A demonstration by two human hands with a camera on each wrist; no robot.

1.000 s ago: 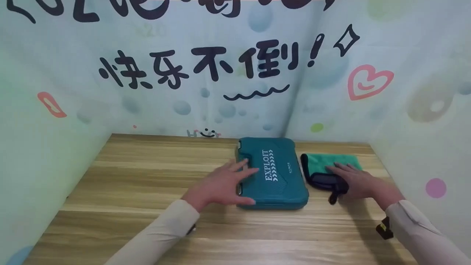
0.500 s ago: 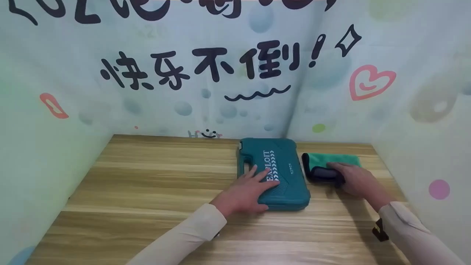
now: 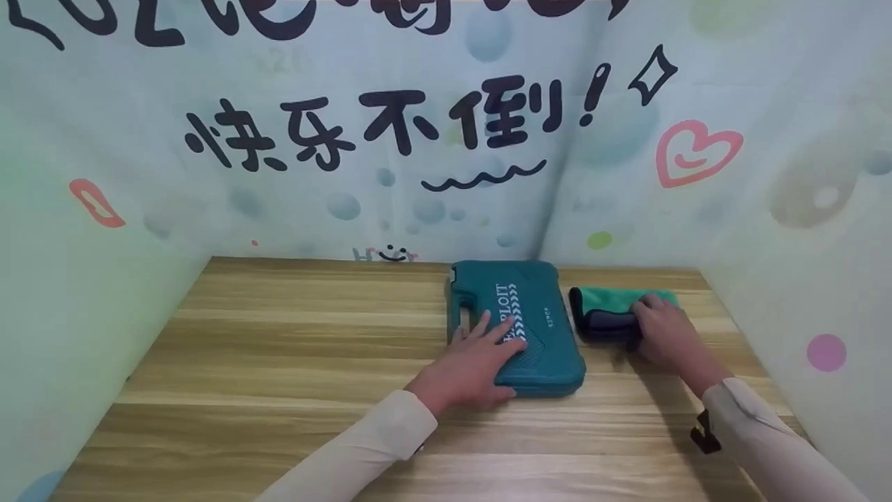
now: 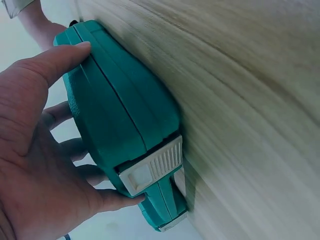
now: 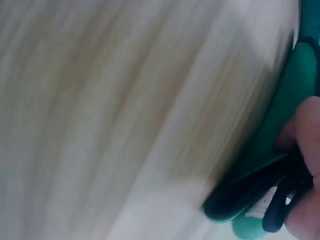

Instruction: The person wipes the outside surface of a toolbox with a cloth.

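Observation:
A teal plastic carrying case (image 3: 540,296) lies flat on the table, white "EXPLOIT" lettering on its lid. My left hand (image 3: 468,366) rests on the lid's near left part with fingers spread, and in the left wrist view its thumb (image 4: 62,59) touches the case's side, near a silver latch (image 4: 152,165). Just right of the case lies a folded green cloth (image 3: 610,298) with thick black edging. My right hand (image 3: 672,338) grips its near right end; in the right wrist view the black edging and a white label (image 5: 263,202) show beside the fingers.
The wood-grain table (image 3: 279,362) runs back to a printed fabric wall (image 3: 390,209) right behind the case. Similar fabric stands along both sides. A small black and yellow object (image 3: 705,434) shows beside the right sleeve.
My left hand has moved right and settled on the lid, away from the case's handle side. My right hand went from flat fingers on the cloth to gripping its end.

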